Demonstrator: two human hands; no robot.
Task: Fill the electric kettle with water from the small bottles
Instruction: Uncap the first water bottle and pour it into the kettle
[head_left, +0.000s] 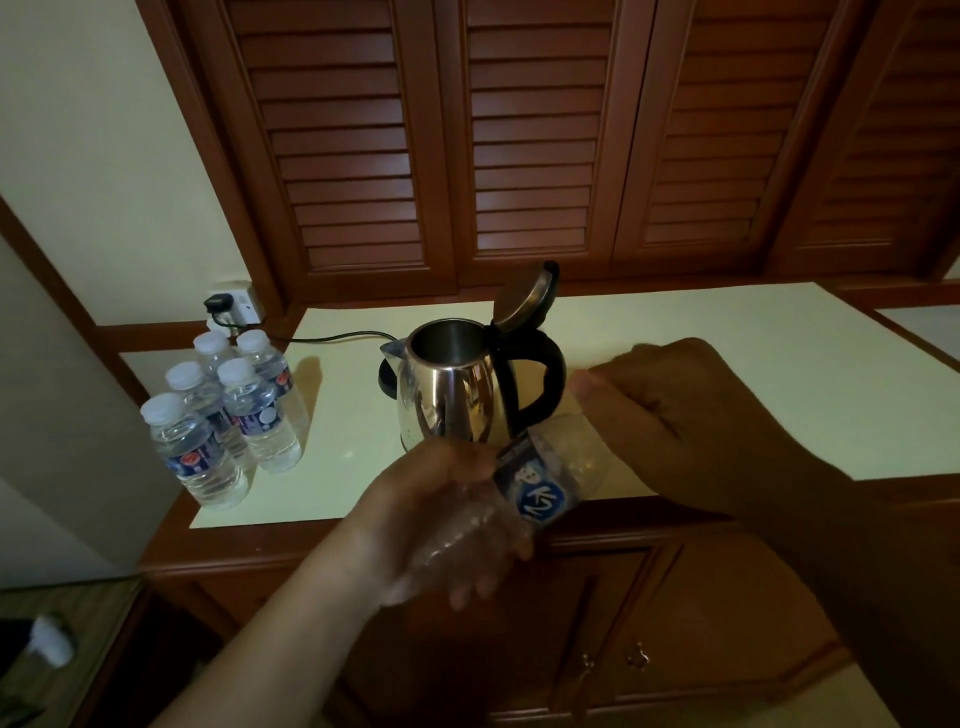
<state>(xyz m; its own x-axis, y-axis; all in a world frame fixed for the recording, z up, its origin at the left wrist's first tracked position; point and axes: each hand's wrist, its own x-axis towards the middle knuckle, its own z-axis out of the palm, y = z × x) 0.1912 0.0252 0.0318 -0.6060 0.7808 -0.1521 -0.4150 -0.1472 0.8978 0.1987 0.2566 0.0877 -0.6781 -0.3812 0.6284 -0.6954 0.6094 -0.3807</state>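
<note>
Pale countertop (727, 338) beneath dark louvred wooden doors (519, 130), and the shiny steel electric kettle (447, 395) stands lid up. Just in front of the kettle the clear blue-labelled plastic bottle (540, 493) lies slanted: base gripped in the left hand (447, 519), neck up toward the kettle's handle, right hand (675, 415) curled over it, cap hidden. 5 full small bottles (228, 410) wait left of the kettle. Uncapping next, I'd say.

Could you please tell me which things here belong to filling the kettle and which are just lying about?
Job: kettle, lid open; held bottle, gripped by left hand and right hand; five capped bottles.
Lying about: wall plug; white object on floor; louvred doors.
</note>
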